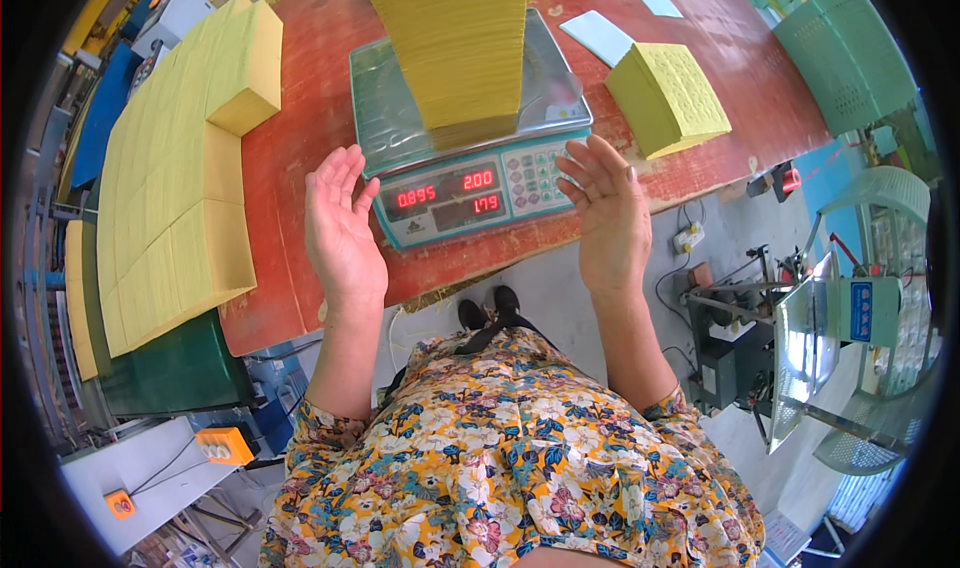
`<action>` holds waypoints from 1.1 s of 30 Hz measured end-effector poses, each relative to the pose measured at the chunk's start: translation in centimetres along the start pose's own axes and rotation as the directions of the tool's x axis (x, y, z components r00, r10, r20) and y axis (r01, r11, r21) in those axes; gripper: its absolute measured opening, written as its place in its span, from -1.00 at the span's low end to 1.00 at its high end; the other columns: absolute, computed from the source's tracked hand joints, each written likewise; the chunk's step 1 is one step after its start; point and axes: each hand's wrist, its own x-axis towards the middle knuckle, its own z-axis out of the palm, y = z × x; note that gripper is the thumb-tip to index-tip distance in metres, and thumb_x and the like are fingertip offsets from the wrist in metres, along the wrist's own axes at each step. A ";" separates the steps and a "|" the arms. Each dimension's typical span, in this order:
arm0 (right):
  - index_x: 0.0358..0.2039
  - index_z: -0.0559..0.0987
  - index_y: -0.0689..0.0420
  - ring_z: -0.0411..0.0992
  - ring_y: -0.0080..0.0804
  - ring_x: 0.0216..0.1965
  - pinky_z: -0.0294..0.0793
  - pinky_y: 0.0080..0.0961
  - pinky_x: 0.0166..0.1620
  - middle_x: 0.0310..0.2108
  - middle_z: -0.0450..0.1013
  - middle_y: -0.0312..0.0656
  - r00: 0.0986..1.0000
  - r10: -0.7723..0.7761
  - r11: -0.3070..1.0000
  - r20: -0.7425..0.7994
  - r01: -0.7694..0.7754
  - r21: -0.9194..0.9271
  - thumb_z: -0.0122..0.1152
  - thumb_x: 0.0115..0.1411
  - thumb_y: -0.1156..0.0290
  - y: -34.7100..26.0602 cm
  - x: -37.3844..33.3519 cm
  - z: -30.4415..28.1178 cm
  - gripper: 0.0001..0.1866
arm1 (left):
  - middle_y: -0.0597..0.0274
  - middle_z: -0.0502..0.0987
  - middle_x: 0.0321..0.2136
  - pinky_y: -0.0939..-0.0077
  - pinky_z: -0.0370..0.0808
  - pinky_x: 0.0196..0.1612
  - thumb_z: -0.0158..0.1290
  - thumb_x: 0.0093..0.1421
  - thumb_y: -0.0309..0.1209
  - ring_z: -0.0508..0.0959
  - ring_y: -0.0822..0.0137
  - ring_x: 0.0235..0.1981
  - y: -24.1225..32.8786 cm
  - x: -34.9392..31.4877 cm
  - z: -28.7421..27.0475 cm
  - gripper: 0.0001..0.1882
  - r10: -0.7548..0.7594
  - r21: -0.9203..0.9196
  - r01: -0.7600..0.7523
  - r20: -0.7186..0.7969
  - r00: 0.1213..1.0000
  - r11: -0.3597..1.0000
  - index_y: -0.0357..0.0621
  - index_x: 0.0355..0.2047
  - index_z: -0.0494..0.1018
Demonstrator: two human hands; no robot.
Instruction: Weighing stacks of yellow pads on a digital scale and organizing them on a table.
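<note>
Holding left hand (345, 233) and right hand (612, 218) open, empty and apart, near the front corners of a digital scale (410, 232) (display (460, 196) lit red). Seeing 1 tall yellow paper stack (455, 53) on the steel pan (550, 63), atop the red desk (290, 203).

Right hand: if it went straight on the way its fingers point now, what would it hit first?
The right hand would probably meet the near right corner of the scale first; its height is unclear, so it might pass over.
</note>
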 end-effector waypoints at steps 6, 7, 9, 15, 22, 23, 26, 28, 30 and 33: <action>0.19 0.35 0.32 0.42 -0.22 0.07 0.36 -0.28 0.14 0.09 0.42 0.01 1.000 -0.010 1.000 -0.010 0.010 0.019 -0.26 0.46 0.14 0.7 0.3 -0.2 -0.47 | -0.05 0.40 0.13 0.21 0.28 0.22 -0.26 0.43 -0.02 0.34 0.19 0.19 -0.6 1.1 0.3 -0.43 0.004 0.031 -0.005 0.035 0.999 1.000 -0.30 0.13 0.32; 0.19 0.35 0.32 0.42 -0.22 0.07 0.36 -0.28 0.14 0.09 0.42 0.01 1.000 -0.011 1.000 -0.015 0.011 0.017 -0.26 0.46 0.14 0.8 0.5 -0.4 -0.47 | -0.05 0.40 0.13 0.21 0.28 0.22 -0.26 0.43 -0.02 0.34 0.18 0.19 -0.8 1.3 0.5 -0.43 0.009 0.035 -0.010 0.038 0.999 0.999 -0.30 0.13 0.32; 0.18 0.36 0.31 0.42 -0.23 0.06 0.37 -0.30 0.14 0.08 0.43 0.00 1.000 0.018 0.999 -0.005 -0.018 0.041 -0.26 0.47 0.14 0.9 1.0 -0.7 -0.48 | -0.05 0.40 0.13 0.21 0.27 0.22 -0.26 0.43 -0.02 0.34 0.17 0.19 -0.9 2.0 1.1 -0.42 0.015 0.039 -0.017 0.042 0.999 0.999 -0.31 0.13 0.31; 0.18 0.37 0.31 0.43 -0.25 0.07 0.38 -0.33 0.12 0.07 0.44 -0.02 0.997 0.054 0.997 0.050 -0.056 0.043 -0.24 0.47 0.14 1.5 4.6 -1.2 -0.48 | 0.01 0.30 0.23 0.23 0.14 0.30 -0.29 0.42 0.06 0.26 0.19 0.27 -1.1 6.6 2.9 -0.33 0.060 0.076 -0.065 0.060 0.996 0.995 -0.28 0.24 0.23; 0.19 0.38 0.27 0.38 -0.31 0.14 0.32 -0.34 0.18 0.12 0.42 -0.07 0.968 0.003 0.985 0.250 0.040 -0.165 -0.18 0.45 0.14 1.3 12.6 -0.3 -0.49 | 0.23 0.29 0.24 0.28 0.23 0.26 -0.20 0.38 0.10 0.27 0.30 0.26 -1.6 11.7 9.4 -0.34 -0.139 -0.204 0.149 0.061 0.988 0.968 -0.08 0.30 0.19; 0.22 0.38 0.23 0.32 -0.33 0.21 0.26 -0.36 0.24 0.17 0.38 -0.09 0.952 -0.021 0.980 0.305 0.080 -0.183 -0.17 0.45 0.15 1.2 13.6 0.7 -0.50 | 0.27 0.34 0.18 0.30 0.30 0.22 -0.18 0.38 0.07 0.33 0.32 0.21 -2.8 12.6 7.8 -0.37 -0.167 -0.204 0.183 0.092 0.982 0.962 -0.07 0.29 0.20; 0.24 0.36 0.23 0.28 -0.31 0.24 0.20 -0.39 0.28 0.20 0.35 -0.09 0.930 0.018 0.971 0.367 0.071 -0.228 -0.19 0.46 0.16 3.5 17.0 1.8 -0.50 | 0.29 0.37 0.15 0.32 0.30 0.22 -0.18 0.39 0.03 0.37 0.34 0.17 -5.4 11.9 8.4 -0.41 -0.109 -0.120 0.119 0.091 0.990 0.986 -0.07 0.27 0.22; 0.25 0.35 0.23 0.31 -0.24 0.22 0.20 -0.40 0.27 0.19 0.37 -0.02 0.919 0.031 0.946 0.393 0.100 -0.307 -0.13 0.44 0.22 4.9 17.3 2.1 -0.52 | 0.28 0.37 0.15 0.33 0.30 0.22 -0.18 0.39 0.00 0.36 0.34 0.18 -5.7 10.5 9.8 -0.43 -0.086 -0.121 0.090 0.033 0.996 0.989 -0.07 0.27 0.22; 0.27 0.32 0.23 0.26 -0.20 0.27 0.15 -0.37 0.31 0.22 0.33 0.02 0.936 -0.046 0.959 0.349 0.139 -0.247 -0.14 0.44 0.21 5.2 16.4 1.9 -0.50 | 0.28 0.37 0.16 0.33 0.30 0.23 -0.18 0.40 -0.02 0.36 0.34 0.19 -6.1 8.3 10.7 -0.44 -0.071 -0.127 0.066 -0.034 0.997 0.990 -0.07 0.26 0.23; 0.27 0.31 0.25 0.21 -0.18 0.31 0.11 -0.37 0.33 0.26 0.29 0.02 0.926 -0.002 0.965 0.378 0.101 -0.242 -0.17 0.44 0.21 3.9 14.7 -0.4 -0.49 | 0.26 0.34 0.21 0.31 0.28 0.24 -0.19 0.40 -0.04 0.34 0.30 0.21 -6.1 4.4 12.2 -0.45 -0.148 -0.128 0.125 -0.189 0.971 0.984 -0.08 0.26 0.22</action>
